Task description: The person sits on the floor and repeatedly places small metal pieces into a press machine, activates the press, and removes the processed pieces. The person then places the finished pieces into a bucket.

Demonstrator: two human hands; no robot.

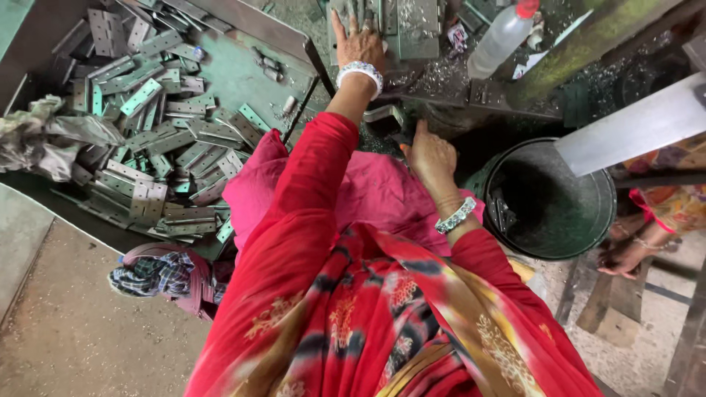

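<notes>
Left hand (358, 40) – your palm is flat on the metal plates (412, 26), pinning them | right hand (430, 154) – loosely curled below those plates, grip unclear | hinge pile (147, 140) left of them, within reach

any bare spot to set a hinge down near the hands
The bare green tray floor between the hinge pile and the tray's metal edge. The machine bed under the left hand is crowded with plates and swarf; the bucket holds pieces.
</notes>
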